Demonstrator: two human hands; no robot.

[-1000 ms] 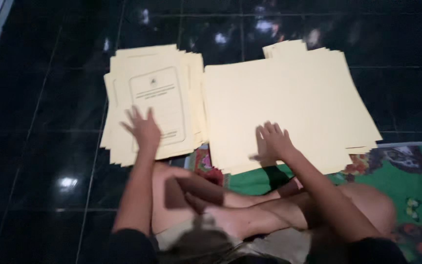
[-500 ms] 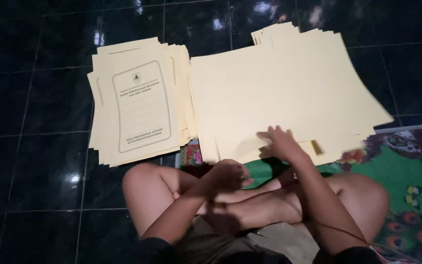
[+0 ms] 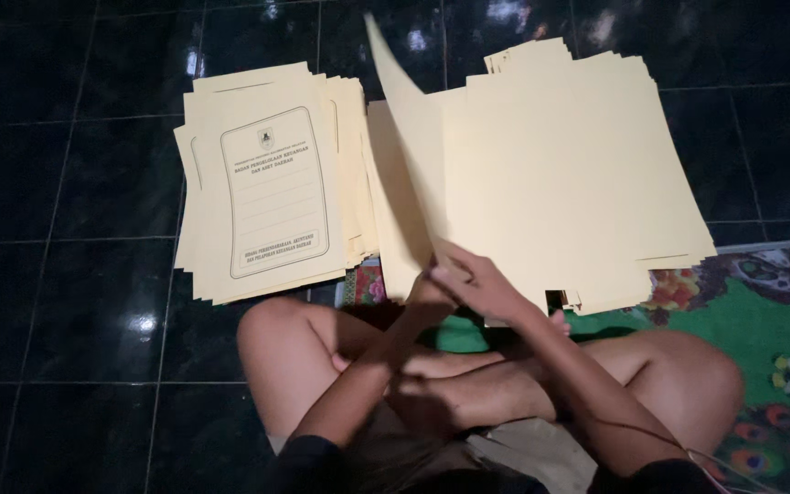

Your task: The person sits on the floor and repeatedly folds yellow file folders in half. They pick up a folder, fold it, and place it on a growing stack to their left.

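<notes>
Cream sheet (image 3: pixel 404 155) edge lifted, hands (image 3: pixel 468 284) gripping

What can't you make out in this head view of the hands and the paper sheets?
- Left hand: mostly hidden behind the right hand and the lifted sheet, so its grip is unclear.
- Right stack: its lower left corner is covered by the hands.
- Left stack: how many sheets lie under the printed one cannot be counted.
- Mat: cut off by the right edge.

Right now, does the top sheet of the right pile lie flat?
No: the top sheet of the right pile stands lifted, its lower edge pinched at the hands, apart from the printed left pile.
</notes>
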